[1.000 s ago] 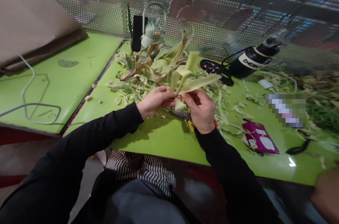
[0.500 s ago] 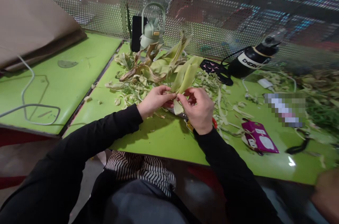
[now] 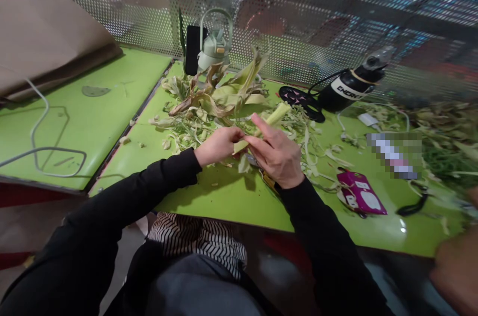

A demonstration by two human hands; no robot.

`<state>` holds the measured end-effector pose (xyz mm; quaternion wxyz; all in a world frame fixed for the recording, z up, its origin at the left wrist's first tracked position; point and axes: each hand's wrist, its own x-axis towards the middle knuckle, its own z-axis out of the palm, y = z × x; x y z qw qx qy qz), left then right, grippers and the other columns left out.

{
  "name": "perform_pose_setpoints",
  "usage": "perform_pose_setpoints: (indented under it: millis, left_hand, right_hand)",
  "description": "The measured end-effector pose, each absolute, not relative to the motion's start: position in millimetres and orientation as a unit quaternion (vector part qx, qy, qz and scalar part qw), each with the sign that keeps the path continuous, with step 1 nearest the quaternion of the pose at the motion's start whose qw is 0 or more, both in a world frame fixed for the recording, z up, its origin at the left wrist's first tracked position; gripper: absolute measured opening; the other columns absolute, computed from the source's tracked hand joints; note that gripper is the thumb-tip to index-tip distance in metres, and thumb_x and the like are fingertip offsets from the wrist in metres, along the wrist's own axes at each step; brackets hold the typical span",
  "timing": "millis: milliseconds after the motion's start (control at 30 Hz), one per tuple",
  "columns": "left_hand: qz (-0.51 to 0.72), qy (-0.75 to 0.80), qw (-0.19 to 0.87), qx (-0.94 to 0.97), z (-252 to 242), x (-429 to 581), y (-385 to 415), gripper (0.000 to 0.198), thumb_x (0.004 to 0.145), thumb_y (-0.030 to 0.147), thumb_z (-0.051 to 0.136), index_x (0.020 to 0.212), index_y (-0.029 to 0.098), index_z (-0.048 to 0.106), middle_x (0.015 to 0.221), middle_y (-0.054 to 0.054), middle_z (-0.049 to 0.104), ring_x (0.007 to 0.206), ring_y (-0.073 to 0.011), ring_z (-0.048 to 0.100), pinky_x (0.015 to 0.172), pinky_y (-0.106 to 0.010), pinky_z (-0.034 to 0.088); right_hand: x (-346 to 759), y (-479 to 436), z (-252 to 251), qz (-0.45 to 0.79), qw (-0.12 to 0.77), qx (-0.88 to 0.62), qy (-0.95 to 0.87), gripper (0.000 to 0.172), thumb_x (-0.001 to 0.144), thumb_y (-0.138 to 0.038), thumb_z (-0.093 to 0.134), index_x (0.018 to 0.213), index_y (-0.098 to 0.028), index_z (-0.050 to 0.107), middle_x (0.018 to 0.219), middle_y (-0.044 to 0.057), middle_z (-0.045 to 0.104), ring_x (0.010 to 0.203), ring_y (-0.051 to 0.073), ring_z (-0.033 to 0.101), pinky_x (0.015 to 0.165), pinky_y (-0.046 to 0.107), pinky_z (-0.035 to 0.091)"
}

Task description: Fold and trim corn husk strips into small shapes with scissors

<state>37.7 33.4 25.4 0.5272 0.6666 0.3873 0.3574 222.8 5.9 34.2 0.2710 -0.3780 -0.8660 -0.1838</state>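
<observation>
Green table [image 3: 209, 196], husk roll [image 3: 278, 112] (tip far-right)

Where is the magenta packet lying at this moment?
In the head view, the magenta packet lies flat on the green table, right of the right hand holding a corn husk strip; a black cable lies just to its right.

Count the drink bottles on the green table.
2. A pale green bottle stands at the back by the mesh screen, behind the husk pile; a black bottle lies further right. Husks could hide others.
</observation>
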Motion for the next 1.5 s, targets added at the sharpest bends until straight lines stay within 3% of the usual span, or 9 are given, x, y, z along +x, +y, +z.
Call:
perform_pose_setpoints:
  millis: [200,333,467,833,1133,1233,1333,1400,1500]
  left_hand:
    - [0.363,0.415,0.626,0.551,22.9,46.5,36.6,0.013,0.077,0.006,0.067,0.075,0.014,0.057,0.059,0.003,0.061,0.049,-0.0084,0.056,0.055,-0.021,0.045]
    - [0.367,0.418,0.624,0.548,28.0,47.4,29.2,0.012,0.081,0.012,0.069,0.079,0.014,0.058,0.061,0.002,0.062,0.055,-0.0107,0.062,0.06,-0.025,0.051]
    - [0.365,0.39,0.627,0.567,24.8,50.8,28.0,0.011,0.082,0.006,0.062,0.075,0.013,0.058,0.061,0.002,0.061,0.056,-0.0095,0.061,0.061,-0.024,0.051]
    - [0.396,0.336,0.594,0.615,19.6,48.4,31.1,0.018,0.075,0.014,0.072,0.085,0.013,0.057,0.067,0.003,0.061,0.059,-0.0071,0.057,0.058,-0.02,0.045]
    - [0.381,0.31,0.738,0.462,25.4,55.0,22.3,0.012,0.085,0.01,0.064,0.081,0.013,0.053,0.072,-0.001,0.068,0.061,-0.0072,0.064,0.068,-0.023,0.054]
    - [0.371,0.324,0.778,0.391,28.9,55.1,20.9,0.004,0.088,0.007,0.06,0.085,0.01,0.058,0.072,0.0,0.067,0.058,-0.0052,0.062,0.068,-0.022,0.055]
    - [0.35,0.342,0.802,0.342,28.8,54.8,21.8,0.009,0.088,0.007,0.06,0.081,0.011,0.058,0.07,0.0,0.066,0.053,-0.0036,0.059,0.065,-0.02,0.055]
    - [0.34,0.342,0.812,0.328,26.4,54.5,23.5,0.011,0.087,0.007,0.061,0.079,0.012,0.057,0.07,0.001,0.066,0.051,-0.0031,0.058,0.063,-0.018,0.054]
    - [0.341,0.333,0.814,0.332,22.3,53.5,25.9,0.009,0.087,0.009,0.063,0.079,0.011,0.059,0.072,0.0,0.067,0.052,-0.0028,0.059,0.059,-0.016,0.053]
  right_hand:
    - [225.4,8.1,32.9,-0.231,0.265,-0.355,-0.866,0.019,0.097,-0.027,0.053,0.105,-0.029,0.07,0.105,0.001,0.078,0.081,0.02,0.061,0.072,0.035,0.045]
    - [223.7,9.7,28.5,-0.261,0.272,-0.384,-0.843,0.019,0.098,-0.027,0.052,0.103,-0.027,0.07,0.082,0.002,0.074,0.072,0.02,0.056,0.067,0.034,0.041]
    - [221.4,12.4,23.4,-0.243,0.295,-0.413,-0.826,0.021,0.098,-0.031,0.052,0.093,-0.025,0.071,0.069,0.003,0.069,0.067,0.021,0.054,0.065,0.036,0.037]
    - [212.3,8.1,21.4,-0.059,0.425,-0.491,-0.758,0.017,0.094,-0.039,0.06,0.088,-0.024,0.063,0.082,0.003,0.069,0.074,0.019,0.059,0.071,0.034,0.047]
    - [208.0,11.4,10.1,0.203,0.582,-0.453,-0.644,0.037,0.085,-0.04,0.071,0.11,-0.026,0.048,0.087,-0.001,0.063,0.068,0.014,0.062,0.061,0.029,0.053]
    - [207.8,10.1,12.5,0.214,0.557,-0.433,-0.675,0.031,0.091,-0.041,0.063,0.116,-0.027,0.052,0.092,0.002,0.067,0.068,0.015,0.064,0.059,0.03,0.054]
    - [209.7,8.7,18.8,0.131,0.499,-0.422,-0.745,0.015,0.096,-0.037,0.056,0.102,-0.025,0.063,0.092,0.004,0.068,0.078,0.017,0.065,0.07,0.034,0.056]
    - [211.5,7.6,22.3,0.093,0.479,-0.406,-0.773,0.014,0.096,-0.035,0.056,0.094,-0.024,0.065,0.093,0.004,0.069,0.087,0.019,0.066,0.078,0.035,0.055]
    - [214.4,6.1,25.5,0.126,0.462,-0.39,-0.786,0.015,0.098,-0.035,0.053,0.098,-0.024,0.064,0.09,0.003,0.07,0.078,0.016,0.065,0.071,0.032,0.054]
